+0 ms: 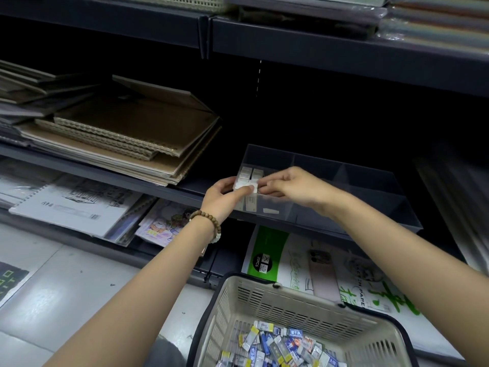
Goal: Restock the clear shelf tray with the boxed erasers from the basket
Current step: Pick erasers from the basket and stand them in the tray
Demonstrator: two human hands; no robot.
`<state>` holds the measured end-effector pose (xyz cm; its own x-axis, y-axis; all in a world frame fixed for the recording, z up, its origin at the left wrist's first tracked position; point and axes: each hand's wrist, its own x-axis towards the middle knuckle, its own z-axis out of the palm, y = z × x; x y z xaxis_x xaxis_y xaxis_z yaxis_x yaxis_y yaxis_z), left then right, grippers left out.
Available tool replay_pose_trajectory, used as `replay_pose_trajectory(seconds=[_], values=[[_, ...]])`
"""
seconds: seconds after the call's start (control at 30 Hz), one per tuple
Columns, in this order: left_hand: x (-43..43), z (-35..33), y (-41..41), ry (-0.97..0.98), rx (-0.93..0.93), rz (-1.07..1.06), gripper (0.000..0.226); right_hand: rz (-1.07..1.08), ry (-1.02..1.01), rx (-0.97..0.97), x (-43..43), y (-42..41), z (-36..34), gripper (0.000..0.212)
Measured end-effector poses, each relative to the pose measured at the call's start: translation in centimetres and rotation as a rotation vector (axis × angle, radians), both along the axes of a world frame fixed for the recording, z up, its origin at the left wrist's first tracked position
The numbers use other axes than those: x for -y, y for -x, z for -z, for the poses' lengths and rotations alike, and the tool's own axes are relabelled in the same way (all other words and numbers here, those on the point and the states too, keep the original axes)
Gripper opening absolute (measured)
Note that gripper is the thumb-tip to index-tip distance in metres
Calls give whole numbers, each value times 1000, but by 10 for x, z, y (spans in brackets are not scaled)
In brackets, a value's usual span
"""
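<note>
Far to the left of the left hand, a stack of brown spiral pads point(127, 133) lies flat on the dark shelf board point(105, 176). Below that board, down and left of the left hand, lie a white sketch pad point(71, 205) and, nearer the wrist, a colourful booklet point(164, 223). The pale floor point(66, 287) shows under the left forearm.

The left hand point(225, 193), with a bead bracelet point(209, 221) on its wrist, is at the front left corner of the tray point(344, 170). Its thumb lies along the near face of a small white box point(253, 187), with its fingers curled behind. The right hand point(291, 188) meets it from the other side, its curled fingertips pinching the right end of the same box. The box is thus held between both hands, at the rim of the tray's leftmost compartment.

Just beyond the fingertips, packed erasers point(250, 174) stand in two short rows inside that compartment, touching one another. The tray is clear plastic with inner dividers. It sits on the shelf board and extends to the right beneath and past the right wrist.

Below the right forearm, on the lower shelf, lies a green-and-white paper pack point(304, 258). Nearest the viewer, between the two forearms and below both hands, stands the beige slotted basket point(264, 287). A jumble of loose erasers point(277, 343), mostly in blue-and-white sleeves, covers its bottom.
</note>
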<state>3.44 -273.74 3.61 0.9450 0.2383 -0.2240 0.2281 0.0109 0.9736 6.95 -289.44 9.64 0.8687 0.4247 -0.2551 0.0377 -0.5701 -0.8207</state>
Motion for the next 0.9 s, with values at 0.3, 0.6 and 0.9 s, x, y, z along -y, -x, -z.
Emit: replay_pose_trajectory(seconds=[0.3,0.6,0.9], values=[[0,-8,-19,-78,-154,93,68,62,134,31,3,-9,-1,22],[-4,-2,-18,2,-74,130,40,118,-29,-432,-17,-23,-9,34],[-6,1,-15,66,-15,133,39,254,4,-154,-14,-23,5,37]])
